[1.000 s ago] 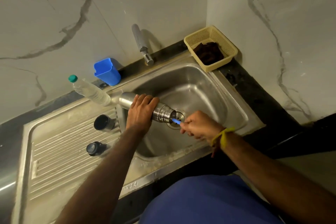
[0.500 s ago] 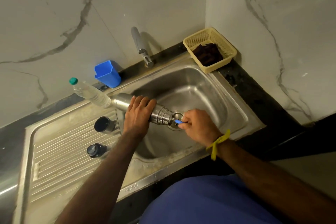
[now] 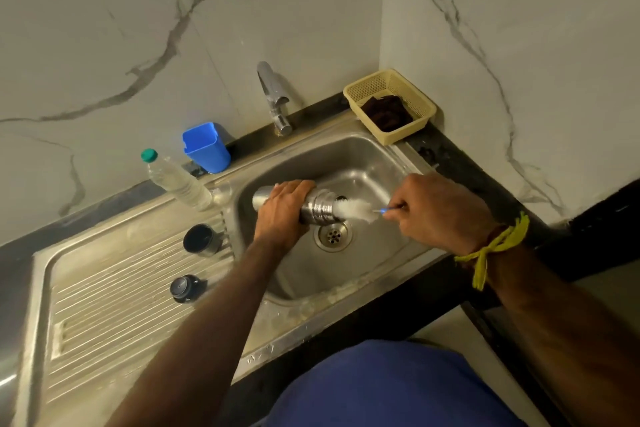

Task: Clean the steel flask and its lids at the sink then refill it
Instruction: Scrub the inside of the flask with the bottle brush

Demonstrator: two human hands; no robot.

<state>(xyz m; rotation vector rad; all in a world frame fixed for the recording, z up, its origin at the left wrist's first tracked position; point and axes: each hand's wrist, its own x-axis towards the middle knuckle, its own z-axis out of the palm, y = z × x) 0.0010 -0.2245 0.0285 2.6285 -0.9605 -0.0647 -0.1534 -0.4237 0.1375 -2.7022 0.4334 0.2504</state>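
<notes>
Steel flask [image 3: 317, 208] gripped by left hand [image 3: 282, 210]; right hand [image 3: 440, 210] fingers pinch white brush [image 3: 356, 210].

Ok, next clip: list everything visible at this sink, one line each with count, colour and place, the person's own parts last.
steel flask: 1, silver, held sideways over the basin
bottle brush: 1, white bristles, blue handle, at the flask mouth
lids: 2, dark, on the ribbed drainboard
sink: 1, steel, basin with drain
tap: 1, chrome, behind the basin
plastic bottle: 1, clear with green cap, left of the basin
blue cup: 1, by the wall
basket: 1, cream, right corner, holding a dark cloth
left hand: grips the flask
right hand: holds the brush handle; yellow thread on the wrist
</notes>
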